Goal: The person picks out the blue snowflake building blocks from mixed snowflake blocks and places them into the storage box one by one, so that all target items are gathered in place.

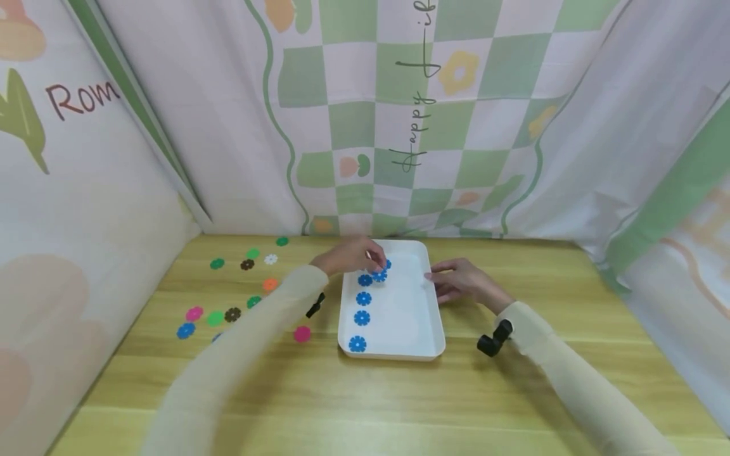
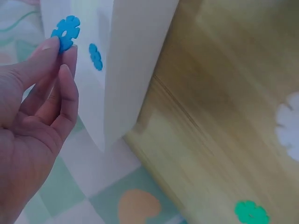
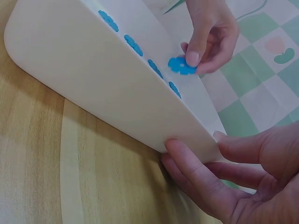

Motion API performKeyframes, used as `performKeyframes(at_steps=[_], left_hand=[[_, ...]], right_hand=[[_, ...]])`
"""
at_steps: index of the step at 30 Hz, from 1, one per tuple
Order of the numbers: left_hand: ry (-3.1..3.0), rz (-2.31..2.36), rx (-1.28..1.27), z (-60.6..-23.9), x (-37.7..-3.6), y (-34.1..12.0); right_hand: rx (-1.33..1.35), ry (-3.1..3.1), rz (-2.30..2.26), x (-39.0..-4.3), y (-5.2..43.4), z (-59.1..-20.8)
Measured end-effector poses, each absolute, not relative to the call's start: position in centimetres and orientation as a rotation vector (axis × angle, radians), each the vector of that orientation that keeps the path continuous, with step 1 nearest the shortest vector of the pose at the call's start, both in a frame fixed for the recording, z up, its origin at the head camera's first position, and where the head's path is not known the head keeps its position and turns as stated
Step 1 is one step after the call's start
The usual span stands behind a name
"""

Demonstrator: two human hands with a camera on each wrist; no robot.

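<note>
A wood-grained, yellowish table [image 1: 399, 405] carried a shallow, white, rectangular tray [image 1: 402, 310] with rounded corners. The right hand [image 1: 464, 280] held the tray's right side, thumb at the rim and fingers against the outer wall. Above the tray's far part, the left hand [image 1: 353, 254] pinched a thin, blue, flower-shaped disc [image 1: 379, 275]. Four matching blue discs [image 1: 364, 298] lay in a column along the tray's left side. Loose multicoloured flower-shaped discs [image 1: 194, 313] were scattered on the table to the left.
</note>
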State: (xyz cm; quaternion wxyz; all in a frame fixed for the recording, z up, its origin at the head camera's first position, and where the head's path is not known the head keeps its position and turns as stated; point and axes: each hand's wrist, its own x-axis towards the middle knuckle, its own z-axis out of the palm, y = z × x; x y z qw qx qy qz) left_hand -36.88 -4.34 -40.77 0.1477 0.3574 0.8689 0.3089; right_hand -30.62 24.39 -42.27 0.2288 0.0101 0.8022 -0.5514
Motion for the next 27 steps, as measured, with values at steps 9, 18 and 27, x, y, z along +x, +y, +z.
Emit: performKeyframes(at_steps=[9,18,27], left_hand=[[2.550,0.743,1.063,-41.0,-36.6,-1.9],[2.566,0.756,1.043,-41.7,-36.6,-2.2],[2.534,0.884,1.079,-41.6,-37.2,-4.0]], right_hand=[[0.018,2.223,-1.498,-30.8,24.4,-42.0],[0.008,2.215,-1.494,-30.8,24.2,-41.9],[-0.002,2.222,-1.485,-30.8,24.3,-41.8]])
